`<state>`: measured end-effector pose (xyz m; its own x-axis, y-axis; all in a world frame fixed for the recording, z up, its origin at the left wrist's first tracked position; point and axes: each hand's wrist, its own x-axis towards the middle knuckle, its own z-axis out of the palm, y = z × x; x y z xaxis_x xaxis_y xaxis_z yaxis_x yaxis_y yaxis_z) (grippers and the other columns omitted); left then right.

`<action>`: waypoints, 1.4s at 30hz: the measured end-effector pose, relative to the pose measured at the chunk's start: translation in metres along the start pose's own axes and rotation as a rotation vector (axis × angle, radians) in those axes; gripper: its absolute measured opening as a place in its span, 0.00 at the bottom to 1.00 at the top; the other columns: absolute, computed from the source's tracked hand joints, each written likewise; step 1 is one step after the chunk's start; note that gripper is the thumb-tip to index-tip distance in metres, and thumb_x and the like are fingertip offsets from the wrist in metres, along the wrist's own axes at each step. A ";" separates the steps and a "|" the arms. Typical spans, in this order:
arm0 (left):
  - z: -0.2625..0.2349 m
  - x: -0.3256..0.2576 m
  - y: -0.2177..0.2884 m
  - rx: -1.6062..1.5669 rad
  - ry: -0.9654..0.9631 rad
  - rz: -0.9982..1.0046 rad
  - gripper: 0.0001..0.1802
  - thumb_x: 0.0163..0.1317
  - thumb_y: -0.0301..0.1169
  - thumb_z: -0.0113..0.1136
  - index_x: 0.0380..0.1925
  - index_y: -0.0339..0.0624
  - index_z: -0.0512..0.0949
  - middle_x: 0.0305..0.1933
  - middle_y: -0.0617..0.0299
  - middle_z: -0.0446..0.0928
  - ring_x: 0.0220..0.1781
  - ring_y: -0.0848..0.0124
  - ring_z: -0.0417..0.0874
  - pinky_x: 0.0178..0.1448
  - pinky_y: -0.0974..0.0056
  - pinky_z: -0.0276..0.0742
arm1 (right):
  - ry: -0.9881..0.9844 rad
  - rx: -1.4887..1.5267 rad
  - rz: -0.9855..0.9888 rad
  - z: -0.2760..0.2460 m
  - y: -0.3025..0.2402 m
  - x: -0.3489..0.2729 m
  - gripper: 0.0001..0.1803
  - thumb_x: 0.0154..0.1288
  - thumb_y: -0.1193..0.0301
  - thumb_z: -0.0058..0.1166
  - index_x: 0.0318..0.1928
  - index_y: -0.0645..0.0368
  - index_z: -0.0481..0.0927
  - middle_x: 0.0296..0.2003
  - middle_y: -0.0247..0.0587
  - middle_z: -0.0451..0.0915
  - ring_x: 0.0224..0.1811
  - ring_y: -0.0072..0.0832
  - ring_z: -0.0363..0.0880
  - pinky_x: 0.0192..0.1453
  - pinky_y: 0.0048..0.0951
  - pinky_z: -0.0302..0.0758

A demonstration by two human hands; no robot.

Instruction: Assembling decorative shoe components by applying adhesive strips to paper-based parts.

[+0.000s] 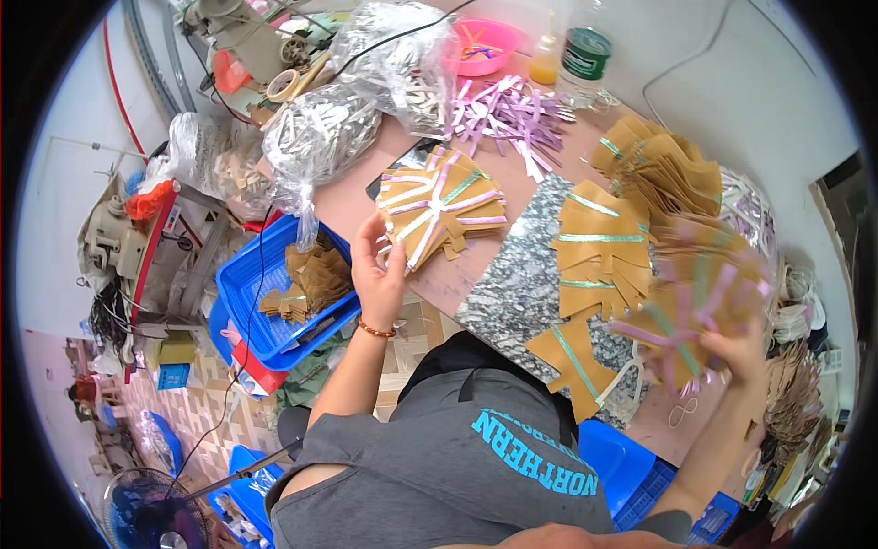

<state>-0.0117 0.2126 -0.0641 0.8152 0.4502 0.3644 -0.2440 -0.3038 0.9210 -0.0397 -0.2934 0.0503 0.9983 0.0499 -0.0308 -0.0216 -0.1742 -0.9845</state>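
Observation:
On the left of the table my left hand (377, 279) pinches the near edge of a fanned bundle of tan leather-like pieces (448, 197), crossed by lilac, white and green strips. At the right, my right hand (736, 352) grips another bunch of tan pieces with strips (700, 288), smeared by motion. Between the hands, a row of overlapping tan pieces with shiny green strips (599, 247) lies on a speckled stone slab (508, 274). One more tan piece with a green strip (576, 366) rests at the slab's near edge, a white strip beside it.
Loose lilac and white strips (508, 114) are heaped at the back, near a pink bowl (485, 46) and a green-labelled jar (585, 55). Clear bags of strips (320, 133) stand back left. A blue basket (240, 284) holds tan pieces. More tan stacks (663, 165) stand back right.

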 end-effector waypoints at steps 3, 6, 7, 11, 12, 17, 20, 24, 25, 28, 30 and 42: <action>-0.017 0.001 -0.020 -0.193 0.112 -0.082 0.24 0.68 0.26 0.59 0.63 0.37 0.69 0.62 0.56 0.71 0.59 0.67 0.77 0.64 0.61 0.73 | -0.507 -0.282 -0.080 0.095 -0.046 0.096 0.42 0.45 0.68 0.77 0.63 0.60 0.73 0.54 0.37 0.79 0.56 0.33 0.77 0.60 0.37 0.76; -0.030 0.010 -0.036 -0.135 0.121 -0.094 0.24 0.69 0.25 0.57 0.64 0.37 0.68 0.61 0.55 0.73 0.61 0.68 0.75 0.65 0.62 0.71 | -0.842 -0.721 -0.257 0.187 -0.084 0.152 0.41 0.37 0.70 0.76 0.56 0.60 0.73 0.46 0.51 0.80 0.50 0.45 0.79 0.55 0.38 0.75; -0.035 0.018 -0.041 -0.138 0.132 -0.096 0.24 0.69 0.25 0.57 0.64 0.37 0.68 0.61 0.55 0.73 0.61 0.68 0.75 0.65 0.62 0.71 | -0.918 -0.657 -0.394 0.214 -0.082 0.162 0.39 0.40 0.72 0.74 0.56 0.60 0.73 0.45 0.51 0.81 0.51 0.46 0.80 0.56 0.41 0.75; -0.045 0.079 -0.083 0.387 -0.084 0.025 0.30 0.62 0.24 0.59 0.65 0.37 0.66 0.60 0.48 0.74 0.62 0.56 0.75 0.67 0.56 0.69 | -1.105 -0.935 -0.534 0.303 -0.075 0.187 0.35 0.44 0.75 0.70 0.57 0.53 0.73 0.41 0.52 0.82 0.51 0.50 0.81 0.52 0.47 0.77; -0.041 0.095 -0.090 0.582 -0.185 0.131 0.32 0.59 0.24 0.61 0.65 0.37 0.66 0.59 0.45 0.75 0.61 0.51 0.75 0.67 0.53 0.69 | -1.098 -0.944 -0.534 0.317 -0.063 0.193 0.35 0.44 0.75 0.70 0.57 0.53 0.73 0.41 0.52 0.82 0.51 0.50 0.81 0.52 0.47 0.77; -0.043 0.137 -0.070 0.473 -0.697 0.144 0.39 0.54 0.29 0.66 0.67 0.37 0.65 0.60 0.44 0.73 0.64 0.46 0.71 0.69 0.51 0.66 | -1.047 -1.164 -0.486 0.342 -0.042 0.218 0.32 0.46 0.80 0.67 0.55 0.51 0.74 0.41 0.49 0.82 0.50 0.50 0.82 0.49 0.47 0.79; -0.047 0.140 -0.080 0.449 -0.727 0.215 0.41 0.52 0.34 0.71 0.66 0.38 0.66 0.61 0.45 0.73 0.64 0.47 0.70 0.70 0.52 0.65 | -1.008 -1.057 -0.484 0.336 -0.040 0.214 0.32 0.47 0.79 0.67 0.55 0.50 0.74 0.43 0.48 0.82 0.50 0.50 0.82 0.50 0.47 0.79; -0.039 0.132 -0.085 0.538 -0.662 0.334 0.43 0.50 0.38 0.73 0.66 0.40 0.67 0.63 0.48 0.72 0.65 0.49 0.69 0.71 0.52 0.64 | -1.012 -1.088 -0.441 0.338 -0.041 0.213 0.33 0.47 0.78 0.68 0.56 0.47 0.75 0.46 0.48 0.82 0.52 0.50 0.81 0.51 0.47 0.79; -0.036 0.130 -0.086 0.508 -0.642 0.273 0.42 0.49 0.37 0.74 0.65 0.40 0.69 0.64 0.47 0.71 0.65 0.49 0.69 0.70 0.51 0.64 | -1.024 -1.117 -0.466 0.338 -0.031 0.218 0.41 0.42 0.74 0.73 0.61 0.42 0.73 0.50 0.44 0.80 0.51 0.50 0.81 0.50 0.48 0.80; -0.031 0.128 -0.096 0.496 -0.585 0.322 0.40 0.49 0.35 0.74 0.64 0.40 0.70 0.64 0.48 0.72 0.65 0.49 0.69 0.70 0.51 0.65 | -1.049 -1.084 -0.454 0.344 -0.035 0.222 0.40 0.41 0.75 0.73 0.60 0.44 0.73 0.50 0.46 0.80 0.52 0.50 0.81 0.50 0.48 0.79; -0.032 0.133 -0.102 0.496 -0.580 0.364 0.39 0.49 0.35 0.73 0.63 0.39 0.71 0.63 0.48 0.72 0.64 0.49 0.70 0.69 0.52 0.66 | -1.047 -1.051 -0.483 0.348 -0.029 0.230 0.39 0.41 0.75 0.73 0.59 0.45 0.73 0.49 0.47 0.80 0.52 0.50 0.81 0.50 0.48 0.79; -0.057 0.191 -0.112 0.517 -0.501 0.251 0.38 0.51 0.32 0.72 0.65 0.42 0.71 0.55 0.47 0.79 0.58 0.51 0.80 0.61 0.56 0.75 | -1.012 -1.175 -0.610 0.404 -0.046 0.277 0.33 0.44 0.76 0.70 0.55 0.48 0.76 0.42 0.45 0.84 0.49 0.46 0.83 0.50 0.46 0.79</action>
<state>0.1412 0.3799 -0.0898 0.9389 -0.0819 0.3342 -0.2768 -0.7571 0.5918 0.2163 0.1259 0.0173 0.3979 0.8766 -0.2706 0.8502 -0.4632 -0.2503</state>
